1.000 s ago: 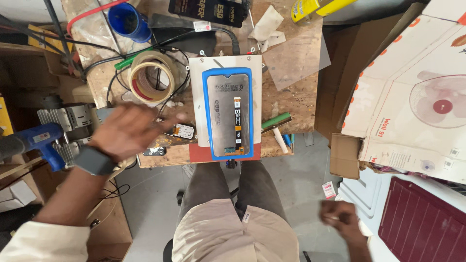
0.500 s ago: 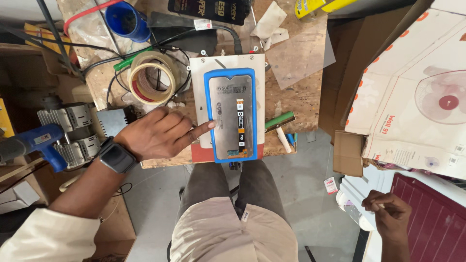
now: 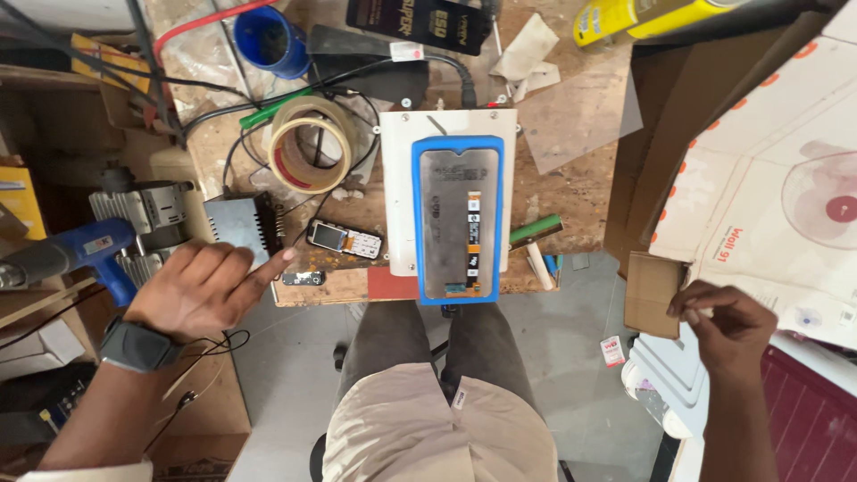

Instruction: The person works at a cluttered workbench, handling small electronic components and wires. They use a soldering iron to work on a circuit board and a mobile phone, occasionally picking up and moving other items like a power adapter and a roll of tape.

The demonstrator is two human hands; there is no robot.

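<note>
At the left front corner of the workbench (image 3: pixel 571 192), left hand (image 3: pixel 201 290) held palm down, forefinger stretched out toward a small circuit board (image 3: pixel 345 238), tip just short of it and just above a small dark part (image 3: pixel 302 278) at the bench edge; other fingers loosely curled, gripping nothing. Further right of that forefinger, phone screen (image 3: pixel 460 223) in a blue frame (image 3: pixel 420 223) on a white pad, long axis running away from the body. Left hand nearer to it by far. Off the bench, right hand (image 3: pixel 725 323) with fingertips pinched together beside a cardboard flap (image 3: pixel 650 292); cannot tell whether anything is held
</note>
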